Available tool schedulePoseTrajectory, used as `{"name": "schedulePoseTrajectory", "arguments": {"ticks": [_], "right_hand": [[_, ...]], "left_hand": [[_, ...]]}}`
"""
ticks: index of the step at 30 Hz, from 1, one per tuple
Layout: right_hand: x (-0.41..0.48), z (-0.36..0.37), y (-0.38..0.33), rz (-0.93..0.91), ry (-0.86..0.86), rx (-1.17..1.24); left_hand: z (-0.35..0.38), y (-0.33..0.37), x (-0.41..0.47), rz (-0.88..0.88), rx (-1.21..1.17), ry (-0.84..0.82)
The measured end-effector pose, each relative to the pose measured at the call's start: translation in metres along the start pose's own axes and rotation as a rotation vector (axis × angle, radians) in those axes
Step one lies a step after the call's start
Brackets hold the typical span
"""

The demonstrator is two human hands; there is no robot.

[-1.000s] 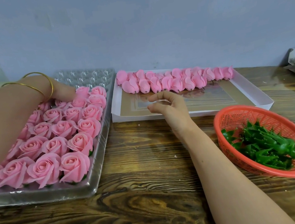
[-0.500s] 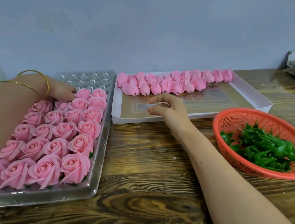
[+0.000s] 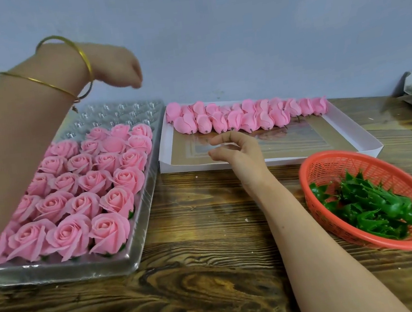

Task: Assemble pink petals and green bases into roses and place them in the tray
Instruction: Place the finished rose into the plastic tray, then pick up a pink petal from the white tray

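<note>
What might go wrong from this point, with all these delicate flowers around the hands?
The left hand and its forearm hang above the finished roses in the tray; dropping low might crush petals. The right hand is close to the pink buds, which lie tightly packed in the white box, so pulling one may drag its neighbours.

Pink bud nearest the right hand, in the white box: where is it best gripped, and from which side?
Best pinch the bud across its rounded middle, from above and the near side, with the right hand. It lies on its side, dark stub toward the person, so the stub likely stays free. Neighbours touch it.
</note>
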State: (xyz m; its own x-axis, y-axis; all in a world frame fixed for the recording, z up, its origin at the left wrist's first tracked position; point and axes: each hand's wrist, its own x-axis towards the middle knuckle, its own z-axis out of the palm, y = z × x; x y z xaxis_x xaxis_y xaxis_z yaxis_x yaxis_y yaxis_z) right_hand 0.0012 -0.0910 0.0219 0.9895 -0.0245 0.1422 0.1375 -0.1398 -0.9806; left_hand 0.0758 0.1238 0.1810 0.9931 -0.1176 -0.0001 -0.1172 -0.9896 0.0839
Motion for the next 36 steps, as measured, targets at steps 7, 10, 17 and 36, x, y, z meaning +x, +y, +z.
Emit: {"name": "schedulePoseTrajectory", "arguments": {"ticks": [7,10,17,36], "right_hand": [[0.001,-0.001,0.001,-0.009,0.001,0.014],[0.001,-0.001,0.001,-0.003,0.019,0.031],[0.005,0.002,-0.002,0.012,0.135,0.181],[0.119,-0.090,-0.084,0.092,0.679,0.155]], "left_hand": [[-0.005,0.084,-0.020,0.162,-0.471,0.333],[0.010,0.107,-0.024,0.164,-0.712,0.415],[0.092,0.123,-0.035,-0.035,-0.937,0.640],[0.182,0.115,-0.053,-0.112,-1.136,0.786]]}}
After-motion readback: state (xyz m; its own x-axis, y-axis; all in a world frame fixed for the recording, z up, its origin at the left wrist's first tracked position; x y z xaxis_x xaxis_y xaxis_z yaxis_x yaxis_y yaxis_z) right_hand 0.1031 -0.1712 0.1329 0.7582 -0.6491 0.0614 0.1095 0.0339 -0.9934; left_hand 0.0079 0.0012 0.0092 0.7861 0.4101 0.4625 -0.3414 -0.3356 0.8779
